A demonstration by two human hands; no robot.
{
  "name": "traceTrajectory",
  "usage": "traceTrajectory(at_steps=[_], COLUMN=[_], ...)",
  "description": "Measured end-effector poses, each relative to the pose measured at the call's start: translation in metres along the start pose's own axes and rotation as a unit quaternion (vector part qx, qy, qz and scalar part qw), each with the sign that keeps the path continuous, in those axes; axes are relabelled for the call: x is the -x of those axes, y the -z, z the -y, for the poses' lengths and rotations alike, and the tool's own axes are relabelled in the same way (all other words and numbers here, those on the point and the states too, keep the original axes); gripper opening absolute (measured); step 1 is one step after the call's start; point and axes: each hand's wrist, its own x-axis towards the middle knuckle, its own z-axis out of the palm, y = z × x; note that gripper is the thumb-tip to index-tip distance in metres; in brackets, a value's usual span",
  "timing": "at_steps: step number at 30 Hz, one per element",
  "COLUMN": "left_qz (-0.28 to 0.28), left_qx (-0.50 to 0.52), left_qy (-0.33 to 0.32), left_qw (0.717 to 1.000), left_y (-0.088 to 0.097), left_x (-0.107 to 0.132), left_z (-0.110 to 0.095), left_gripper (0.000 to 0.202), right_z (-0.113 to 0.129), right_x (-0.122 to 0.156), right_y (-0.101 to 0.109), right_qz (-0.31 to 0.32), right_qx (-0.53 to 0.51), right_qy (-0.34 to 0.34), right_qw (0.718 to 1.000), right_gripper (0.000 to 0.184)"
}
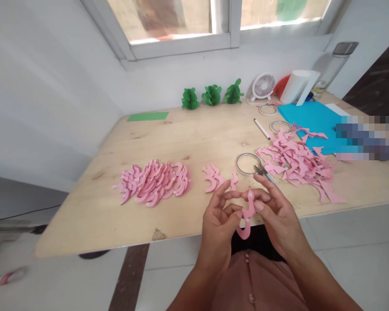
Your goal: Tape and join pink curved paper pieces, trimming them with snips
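A wavy pink paper cutout [245, 232] with small pale spots is held up near the table's front edge. My left hand [218, 222] pinches its middle between thumb and fingers. Near its upper end, the thumb and fingers of my right hand [278, 216] grip the same piece. Just beyond my hands lie a few similar pink cutouts [211, 178] and a single one [234, 179]. A large heap of overlapping curved pink pieces [157, 181] sits to the left. Small scissors [259, 169] rest beside a roll of tape [238, 162], partly behind my right fingers.
Pink paper scraps [298, 160] pile up at the right, touching blue sheets [317, 116]. Behind them are a pen [262, 128], a small white fan [263, 86] and a glass bottle [335, 69]. Green paper ornaments [211, 95] stand along the wall, near a green strip [148, 116].
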Motion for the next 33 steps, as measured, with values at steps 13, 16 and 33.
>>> traceTrajectory(at_steps=[13,16,33], left_qz=[-0.002,0.004,-0.011], left_qx=[0.026,0.040,-0.096], left_qy=[0.033,0.040,-0.025], left_qw=[0.999,0.998,0.995], left_y=[-0.0009,-0.0015,-0.0005], left_x=[-0.0011,-0.0011,0.0030], left_z=[-0.0008,-0.0008,0.0040], left_gripper=[0.056,0.055,0.038], right_z=[0.0029,0.0039,-0.0034], right_x=[-0.0042,-0.0055,-0.0014], right_y=[-0.0027,-0.0049,-0.0047], right_qz=[-0.045,-0.043,-0.055], right_qx=[-0.045,-0.070,0.006], right_qy=[-0.073,-0.097,-0.024], right_qw=[0.995,0.992,0.998], right_gripper=[0.049,0.048,0.045])
